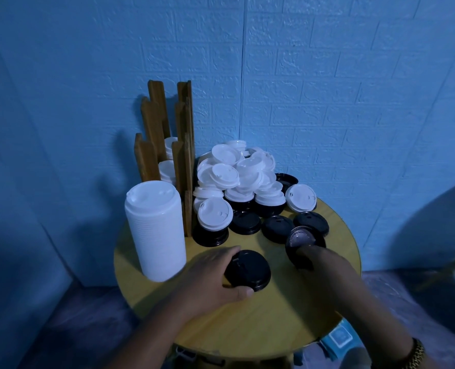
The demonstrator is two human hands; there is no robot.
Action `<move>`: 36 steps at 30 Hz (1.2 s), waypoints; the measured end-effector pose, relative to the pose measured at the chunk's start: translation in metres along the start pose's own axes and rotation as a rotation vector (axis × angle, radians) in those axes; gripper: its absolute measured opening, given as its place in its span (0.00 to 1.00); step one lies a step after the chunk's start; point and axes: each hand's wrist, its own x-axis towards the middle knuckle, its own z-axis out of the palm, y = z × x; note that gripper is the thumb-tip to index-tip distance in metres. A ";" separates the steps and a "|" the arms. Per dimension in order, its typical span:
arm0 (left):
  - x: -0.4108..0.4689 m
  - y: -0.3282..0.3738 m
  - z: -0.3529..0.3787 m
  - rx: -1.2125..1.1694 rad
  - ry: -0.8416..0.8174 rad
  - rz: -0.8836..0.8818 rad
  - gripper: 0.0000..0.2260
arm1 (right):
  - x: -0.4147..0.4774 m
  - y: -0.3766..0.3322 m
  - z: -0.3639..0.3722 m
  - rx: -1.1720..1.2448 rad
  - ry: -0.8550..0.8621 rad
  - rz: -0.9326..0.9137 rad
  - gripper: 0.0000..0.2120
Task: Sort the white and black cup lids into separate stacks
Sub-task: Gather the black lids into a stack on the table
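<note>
A round yellow surface stands by a blue wall. The left hand rests near the front edge. Its grip is closed around a flat black lid that lies on the surface, with the thumb on the near side and the fingers on the far side. The right hand is just beside it. Its grip holds a tilted black lid with the inside facing up.

A tall stack of white lids stands on the left. Behind it is a wooden holder with more white lids inside. At the back is a big messy pile of white lids with some black ones under it. Three loose black lids lie in front of the pile.
</note>
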 end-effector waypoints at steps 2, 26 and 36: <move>0.001 0.000 0.003 0.021 0.016 -0.001 0.41 | 0.002 -0.004 -0.002 0.078 -0.042 -0.080 0.17; 0.002 -0.008 0.008 -0.069 0.050 -0.012 0.38 | -0.007 -0.011 -0.019 0.596 -0.294 0.304 0.11; -0.002 -0.006 0.005 -0.071 0.048 -0.023 0.39 | 0.016 -0.010 -0.017 0.075 -0.097 -0.129 0.31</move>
